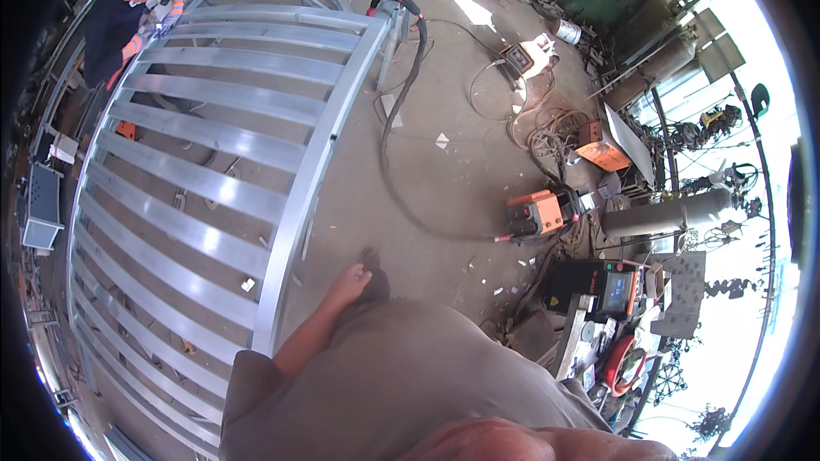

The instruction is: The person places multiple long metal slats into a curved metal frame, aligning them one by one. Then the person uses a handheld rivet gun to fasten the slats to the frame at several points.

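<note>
My left hand (348, 283) hangs at my side over the floor, its fingers curled together, with nothing seen in them. Just left of it stands a large silver metal slatted panel (285, 243), its long side rail running past my left arm. Parallel slats fill the panel, with narrow gaps between them. My left hand is apart from the rail. My right hand is out of sight behind my body and shirt. At the panel's far left corner, another person (120, 21) in dark clothes and a cap leans over it with gloved hands.
A dark cable (389, 171) curves from the panel's far corner across the floor to an orange-and-black machine (536, 214). Another orange machine (516, 58), coiled cables (551, 132), a gas cylinder (666, 215) and a black unit with a screen (589, 286) stand at right.
</note>
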A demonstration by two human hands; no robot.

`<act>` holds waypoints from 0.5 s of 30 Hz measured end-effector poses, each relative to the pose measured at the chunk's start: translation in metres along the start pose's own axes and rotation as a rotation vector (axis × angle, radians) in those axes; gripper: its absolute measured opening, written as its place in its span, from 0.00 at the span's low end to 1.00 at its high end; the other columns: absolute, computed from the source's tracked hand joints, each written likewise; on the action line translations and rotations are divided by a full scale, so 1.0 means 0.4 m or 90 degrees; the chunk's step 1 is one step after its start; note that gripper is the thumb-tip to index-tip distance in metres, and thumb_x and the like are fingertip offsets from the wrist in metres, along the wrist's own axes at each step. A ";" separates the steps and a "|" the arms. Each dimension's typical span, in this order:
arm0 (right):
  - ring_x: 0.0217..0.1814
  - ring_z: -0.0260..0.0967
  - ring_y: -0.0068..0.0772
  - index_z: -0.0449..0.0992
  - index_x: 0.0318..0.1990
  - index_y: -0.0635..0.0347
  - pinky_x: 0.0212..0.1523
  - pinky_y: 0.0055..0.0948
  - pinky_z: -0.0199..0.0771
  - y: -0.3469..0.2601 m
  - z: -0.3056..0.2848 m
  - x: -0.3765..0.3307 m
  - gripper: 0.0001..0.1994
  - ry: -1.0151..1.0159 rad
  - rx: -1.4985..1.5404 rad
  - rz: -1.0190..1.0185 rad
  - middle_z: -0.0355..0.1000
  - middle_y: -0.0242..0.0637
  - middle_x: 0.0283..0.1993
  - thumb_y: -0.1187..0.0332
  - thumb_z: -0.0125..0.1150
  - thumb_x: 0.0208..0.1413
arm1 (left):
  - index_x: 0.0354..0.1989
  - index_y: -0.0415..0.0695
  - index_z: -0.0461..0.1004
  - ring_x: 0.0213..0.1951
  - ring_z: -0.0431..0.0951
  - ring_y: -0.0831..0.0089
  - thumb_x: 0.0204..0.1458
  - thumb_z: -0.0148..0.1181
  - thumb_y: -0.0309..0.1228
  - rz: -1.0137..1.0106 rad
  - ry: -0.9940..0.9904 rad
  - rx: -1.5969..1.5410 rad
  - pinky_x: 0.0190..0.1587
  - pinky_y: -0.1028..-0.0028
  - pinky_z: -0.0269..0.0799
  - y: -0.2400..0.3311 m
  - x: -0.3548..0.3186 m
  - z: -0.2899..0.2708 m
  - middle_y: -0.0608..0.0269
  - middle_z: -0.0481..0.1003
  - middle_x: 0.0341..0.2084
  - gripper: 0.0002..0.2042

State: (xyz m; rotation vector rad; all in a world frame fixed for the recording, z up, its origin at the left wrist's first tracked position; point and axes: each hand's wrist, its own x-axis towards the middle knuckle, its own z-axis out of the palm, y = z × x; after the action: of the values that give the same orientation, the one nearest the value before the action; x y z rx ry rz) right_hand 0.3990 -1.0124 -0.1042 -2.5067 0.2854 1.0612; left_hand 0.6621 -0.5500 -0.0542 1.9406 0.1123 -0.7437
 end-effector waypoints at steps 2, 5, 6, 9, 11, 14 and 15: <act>0.49 0.81 0.42 0.85 0.42 0.50 0.46 0.43 0.84 -0.032 -0.109 0.078 0.09 0.021 0.118 0.072 0.82 0.36 0.46 0.61 0.63 0.59 | 0.66 0.33 0.69 0.63 0.77 0.48 0.65 0.61 0.44 0.054 0.004 -0.014 0.65 0.58 0.71 0.105 0.113 -0.036 0.35 0.76 0.59 0.30; 0.48 0.81 0.41 0.84 0.43 0.50 0.46 0.43 0.83 -0.048 -0.264 0.198 0.09 0.063 0.264 0.149 0.81 0.36 0.46 0.61 0.62 0.60 | 0.68 0.33 0.67 0.65 0.75 0.47 0.65 0.61 0.43 0.111 0.030 0.041 0.67 0.57 0.70 0.281 0.273 -0.110 0.35 0.74 0.61 0.30; 0.48 0.81 0.41 0.84 0.43 0.50 0.46 0.43 0.83 -0.051 -0.309 0.239 0.09 0.074 0.297 0.163 0.81 0.35 0.46 0.61 0.62 0.61 | 0.68 0.33 0.68 0.65 0.75 0.47 0.65 0.62 0.43 0.128 0.052 0.056 0.67 0.56 0.70 0.339 0.317 -0.136 0.35 0.74 0.61 0.30; 0.47 0.81 0.40 0.83 0.45 0.50 0.46 0.44 0.83 -0.053 -0.433 0.362 0.10 0.079 0.343 0.182 0.81 0.35 0.45 0.60 0.61 0.62 | 0.68 0.36 0.68 0.64 0.75 0.46 0.64 0.64 0.43 0.196 0.157 0.153 0.65 0.56 0.71 0.503 0.453 -0.203 0.39 0.75 0.61 0.30; 0.46 0.81 0.40 0.83 0.45 0.50 0.46 0.44 0.83 -0.040 -0.504 0.451 0.10 0.066 0.346 0.184 0.81 0.34 0.45 0.60 0.61 0.63 | 0.67 0.37 0.69 0.62 0.75 0.45 0.63 0.64 0.43 0.235 0.229 0.207 0.64 0.55 0.72 0.590 0.544 -0.237 0.39 0.75 0.60 0.29; 0.45 0.80 0.39 0.82 0.47 0.50 0.46 0.44 0.82 0.018 -0.607 0.614 0.10 0.024 0.293 0.164 0.80 0.34 0.44 0.59 0.60 0.64 | 0.66 0.37 0.70 0.61 0.75 0.43 0.63 0.65 0.43 0.263 0.335 0.248 0.63 0.53 0.72 0.688 0.698 -0.270 0.39 0.75 0.60 0.28; 0.45 0.80 0.39 0.82 0.47 0.50 0.46 0.45 0.82 0.045 -0.642 0.676 0.11 0.007 0.259 0.148 0.80 0.33 0.44 0.59 0.60 0.65 | 0.65 0.37 0.71 0.61 0.75 0.43 0.62 0.65 0.43 0.272 0.376 0.255 0.63 0.52 0.72 0.716 0.751 -0.275 0.40 0.75 0.60 0.28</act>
State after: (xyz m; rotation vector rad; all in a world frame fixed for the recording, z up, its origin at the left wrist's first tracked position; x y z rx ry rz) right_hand 0.7440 -1.1493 -0.1427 -2.1491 0.7336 0.9584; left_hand 1.0643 -0.6670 0.0403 2.4065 -0.1016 0.1148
